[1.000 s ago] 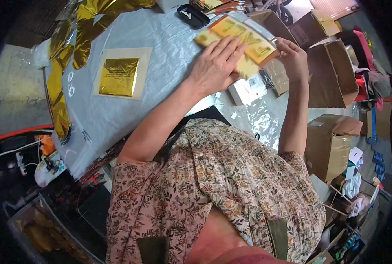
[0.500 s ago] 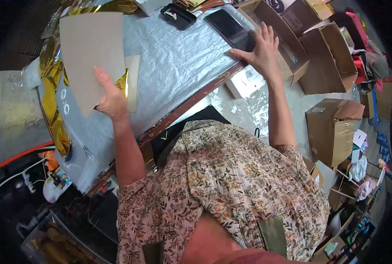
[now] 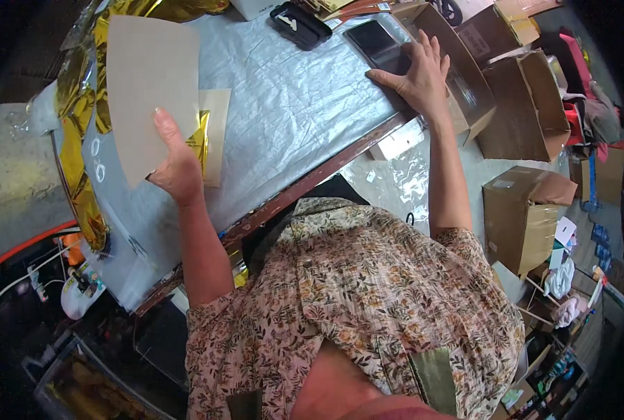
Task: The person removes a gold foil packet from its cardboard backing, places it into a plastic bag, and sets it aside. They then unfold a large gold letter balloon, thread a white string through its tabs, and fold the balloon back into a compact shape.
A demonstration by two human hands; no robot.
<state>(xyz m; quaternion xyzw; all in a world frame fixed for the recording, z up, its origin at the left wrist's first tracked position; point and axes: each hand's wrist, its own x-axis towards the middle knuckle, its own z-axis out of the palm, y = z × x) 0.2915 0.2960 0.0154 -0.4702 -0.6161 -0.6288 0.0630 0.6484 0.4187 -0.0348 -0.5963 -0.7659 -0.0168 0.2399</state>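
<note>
My left hand [image 3: 177, 162] grips a large beige sheet of card [image 3: 154, 87] near its lower end, thumb on top and fingers hidden beneath. Under it, a second cream sheet [image 3: 217, 133] and a shiny gold piece of foil [image 3: 198, 136] stick out to the right. At the table's right end, my right hand [image 3: 424, 77] spreads over a black smartphone [image 3: 378, 45], thumb and fingers apart. It covers the phone's near end; whether it presses on the phone I cannot tell.
Silvery sheeting covers the table [image 3: 277, 105], which has a worn brown front edge [image 3: 312, 171]. Gold foil [image 3: 81, 175] runs along the left side. A black tray [image 3: 300, 26] sits at the back. Cardboard boxes [image 3: 525, 105] crowd the right; a white box [image 3: 399, 143] lies below the edge.
My right hand has shifted slightly over the phone and covers more of it. The left hand still holds the card, nearly unmoved. The whole view has shifted a little.
</note>
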